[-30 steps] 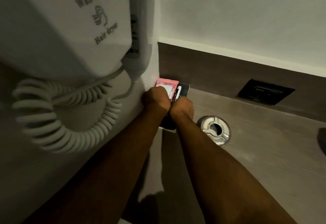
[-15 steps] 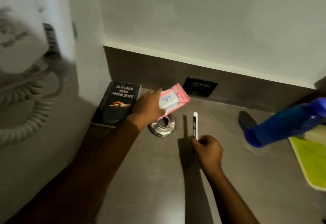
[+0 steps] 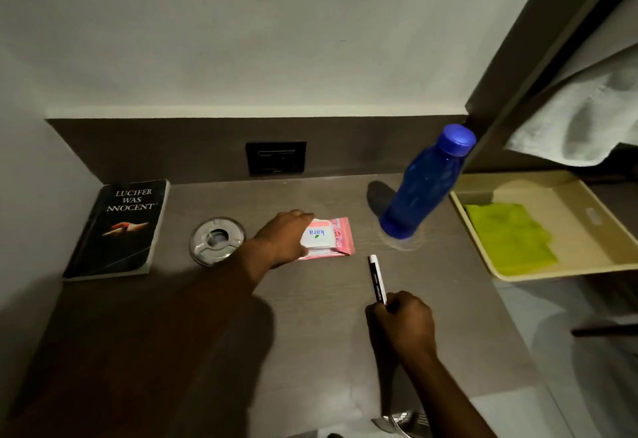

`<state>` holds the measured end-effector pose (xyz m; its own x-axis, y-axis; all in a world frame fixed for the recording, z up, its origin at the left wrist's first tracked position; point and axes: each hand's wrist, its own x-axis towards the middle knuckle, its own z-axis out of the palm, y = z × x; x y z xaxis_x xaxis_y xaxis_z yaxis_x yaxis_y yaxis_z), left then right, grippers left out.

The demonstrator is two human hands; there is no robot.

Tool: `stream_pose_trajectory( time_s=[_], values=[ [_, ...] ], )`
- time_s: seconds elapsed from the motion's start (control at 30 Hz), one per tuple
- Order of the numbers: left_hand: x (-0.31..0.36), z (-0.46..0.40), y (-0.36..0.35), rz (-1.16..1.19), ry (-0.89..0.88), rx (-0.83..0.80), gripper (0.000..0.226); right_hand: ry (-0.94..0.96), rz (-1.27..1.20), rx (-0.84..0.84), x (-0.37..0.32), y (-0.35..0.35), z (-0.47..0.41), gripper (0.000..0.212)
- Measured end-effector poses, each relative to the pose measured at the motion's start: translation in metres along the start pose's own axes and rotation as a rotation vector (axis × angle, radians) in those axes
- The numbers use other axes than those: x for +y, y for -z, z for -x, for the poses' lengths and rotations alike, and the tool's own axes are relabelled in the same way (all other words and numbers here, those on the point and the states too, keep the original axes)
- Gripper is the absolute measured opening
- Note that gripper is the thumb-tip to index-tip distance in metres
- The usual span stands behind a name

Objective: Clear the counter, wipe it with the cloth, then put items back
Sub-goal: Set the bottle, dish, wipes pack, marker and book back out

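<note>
A pink pack of wipes [image 3: 333,239] lies flat mid-counter, and my left hand [image 3: 283,235] rests on its left end, fingers wrapped over it. My right hand [image 3: 404,323] grips the lower end of a black-and-white marker pen [image 3: 377,279], whose tip points away from me just above the counter [image 3: 310,317]. A black paperback book [image 3: 121,227] lies at the left by the wall. A glass ashtray [image 3: 216,240] sits between the book and my left hand. A blue water bottle [image 3: 426,182] stands at the back right. A yellow-green cloth [image 3: 511,237] lies in the cream tray [image 3: 538,185].
A black wall socket [image 3: 275,158] sits in the dark backsplash. The tray overhangs the counter's right edge. A white towel [image 3: 580,120] hangs at the upper right beside a dark frame. A shiny metal object [image 3: 402,420] shows at the counter's front edge.
Both hands left the book in the left corner, carrying the wipes pack and the pen rightwards. The pack now lies on the counter under my left hand. The view has swung right.
</note>
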<state>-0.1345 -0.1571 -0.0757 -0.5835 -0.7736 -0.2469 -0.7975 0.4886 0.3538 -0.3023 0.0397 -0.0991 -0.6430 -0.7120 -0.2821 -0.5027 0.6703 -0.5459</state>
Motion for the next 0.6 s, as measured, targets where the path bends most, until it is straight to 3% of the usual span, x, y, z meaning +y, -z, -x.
stream_pose_trajectory(
  time_s=[0.2,0.3,0.37,0.5,0.6],
  values=[
    [-0.016,0.007,-0.001,0.110,0.029,0.029,0.103,0.005,-0.083,0.052,-0.008,0.008,0.005,0.021],
    [-0.050,0.026,0.004,0.291,0.196,0.297,0.093,0.077,-0.189,0.086,-0.041,0.009,0.008,0.036],
    [-0.080,0.047,0.007,0.379,0.401,0.447,0.080,0.197,-0.205,0.045,-0.079,-0.001,0.014,0.034],
    [-0.150,0.103,0.016,0.350,0.660,0.576,0.055,0.454,-0.215,-0.198,-0.170,-0.068,0.040,0.030],
    [-0.195,0.139,0.024,0.331,0.692,0.505,0.049,0.515,-0.170,-0.498,-0.236,-0.131,0.070,0.024]
  ],
)
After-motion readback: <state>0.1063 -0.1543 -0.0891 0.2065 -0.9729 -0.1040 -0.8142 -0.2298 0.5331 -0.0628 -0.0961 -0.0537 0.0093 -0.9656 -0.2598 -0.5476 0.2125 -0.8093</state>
